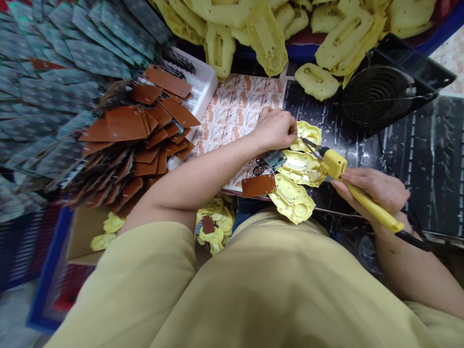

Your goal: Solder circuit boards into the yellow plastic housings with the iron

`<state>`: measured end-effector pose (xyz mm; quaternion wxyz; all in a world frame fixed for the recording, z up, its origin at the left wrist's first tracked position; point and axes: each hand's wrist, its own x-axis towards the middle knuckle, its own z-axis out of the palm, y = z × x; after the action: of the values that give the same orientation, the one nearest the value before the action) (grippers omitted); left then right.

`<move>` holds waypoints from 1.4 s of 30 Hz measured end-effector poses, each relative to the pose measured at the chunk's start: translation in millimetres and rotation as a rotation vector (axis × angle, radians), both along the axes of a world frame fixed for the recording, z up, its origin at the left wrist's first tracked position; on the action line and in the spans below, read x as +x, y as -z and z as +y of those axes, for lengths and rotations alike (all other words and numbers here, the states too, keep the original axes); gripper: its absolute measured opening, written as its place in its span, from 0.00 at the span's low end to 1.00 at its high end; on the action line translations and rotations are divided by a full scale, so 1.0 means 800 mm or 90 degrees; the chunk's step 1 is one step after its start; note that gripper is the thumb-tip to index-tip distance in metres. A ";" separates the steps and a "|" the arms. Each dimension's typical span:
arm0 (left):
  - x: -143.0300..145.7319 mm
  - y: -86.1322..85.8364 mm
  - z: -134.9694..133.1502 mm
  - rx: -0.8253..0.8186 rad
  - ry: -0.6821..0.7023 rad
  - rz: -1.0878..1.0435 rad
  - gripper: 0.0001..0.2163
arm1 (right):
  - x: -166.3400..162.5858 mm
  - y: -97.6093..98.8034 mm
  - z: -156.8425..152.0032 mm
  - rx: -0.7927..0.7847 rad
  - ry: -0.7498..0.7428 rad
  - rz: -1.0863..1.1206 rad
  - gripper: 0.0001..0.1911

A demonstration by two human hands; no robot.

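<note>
Soldering iron (335,164) in R grip (380,189); L grip (277,128) by shell (313,133), contents hidden, can't tell.

Left arm (203,171): bent at the elbow, bare forearm slanting inward across the near edge of the desk (422,154).
Left hand (277,127): above the desk, back upward, fingers curled in, fingertips partly hidden.
Right arm (424,263): bare forearm angled inward over the near edge.
Right hand (380,190): closer to that edge than the left, fingers closed in a grip.
Hands: apart.
</note>
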<state>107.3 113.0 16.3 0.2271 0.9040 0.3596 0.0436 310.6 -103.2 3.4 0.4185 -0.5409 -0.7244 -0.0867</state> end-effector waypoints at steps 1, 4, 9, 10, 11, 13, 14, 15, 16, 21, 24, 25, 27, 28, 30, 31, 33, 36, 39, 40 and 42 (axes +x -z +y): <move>0.000 0.000 0.001 -0.002 -0.001 0.003 0.04 | 0.001 -0.005 0.001 0.017 0.002 0.008 0.09; 0.001 -0.002 0.001 -0.007 -0.003 0.008 0.04 | 0.001 -0.015 0.003 0.070 -0.009 0.022 0.09; 0.003 -0.009 -0.002 -0.008 -0.016 0.038 0.06 | 0.001 -0.014 0.007 0.053 -0.047 0.056 0.09; 0.003 -0.009 -0.002 -0.007 -0.016 0.042 0.06 | 0.001 -0.013 0.008 0.050 -0.046 0.073 0.09; 0.002 -0.010 -0.002 -0.005 -0.014 0.042 0.06 | 0.002 -0.012 0.008 0.048 -0.047 0.085 0.09; 0.000 -0.009 -0.001 0.000 -0.010 0.032 0.07 | 0.005 -0.011 0.008 0.030 -0.044 0.087 0.08; -0.001 -0.008 0.000 0.002 -0.009 0.023 0.07 | 0.008 -0.010 0.008 0.015 -0.037 0.079 0.08; -0.003 -0.008 0.002 0.003 -0.009 0.011 0.08 | 0.012 -0.008 0.007 -0.003 -0.025 0.073 0.10; -0.003 -0.008 0.003 0.005 -0.011 0.001 0.10 | 0.016 -0.007 0.008 -0.021 -0.008 0.071 0.15; 0.001 -0.014 0.004 -0.001 -0.017 0.052 0.13 | 0.040 0.001 0.016 -0.063 0.046 0.055 0.22; 0.006 -0.018 -0.001 -0.008 -0.016 0.082 0.13 | 0.048 0.002 0.023 -0.076 0.046 0.046 0.16; 0.007 -0.018 -0.002 -0.008 -0.018 0.085 0.13 | 0.049 0.002 0.024 -0.075 0.040 0.052 0.15; 0.009 -0.019 -0.004 -0.007 -0.022 0.092 0.13 | 0.051 0.002 0.027 -0.074 0.025 0.073 0.15; 0.009 -0.019 -0.004 -0.007 -0.023 0.095 0.13 | 0.051 0.002 0.028 -0.071 0.013 0.087 0.15; 0.010 -0.019 -0.004 -0.006 -0.023 0.102 0.14 | 0.051 0.004 0.030 -0.078 -0.016 0.115 0.14; 0.010 -0.019 -0.003 -0.005 -0.023 0.104 0.14 | 0.051 0.004 0.031 -0.083 -0.029 0.125 0.13; 0.009 -0.018 -0.002 -0.004 -0.021 0.102 0.14 | 0.052 0.005 0.034 -0.093 -0.051 0.133 0.11; 0.009 -0.014 0.000 0.002 -0.019 0.084 0.13 | 0.057 0.003 0.040 -0.101 -0.088 0.127 0.10; 0.008 -0.010 0.003 0.010 -0.010 0.068 0.13 | 0.063 -0.003 0.041 -0.095 -0.131 0.117 0.10; 0.008 -0.010 0.004 0.012 -0.006 0.066 0.13 | 0.065 -0.004 0.040 -0.088 -0.121 0.122 0.10; 0.008 -0.010 0.006 0.013 -0.003 0.069 0.13 | 0.069 -0.005 0.032 -0.075 -0.062 0.147 0.11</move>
<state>113.8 117.5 24.5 0.1981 0.9065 0.3729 -0.0009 366.2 -77.6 7.5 0.4702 -0.5352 -0.7007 0.0390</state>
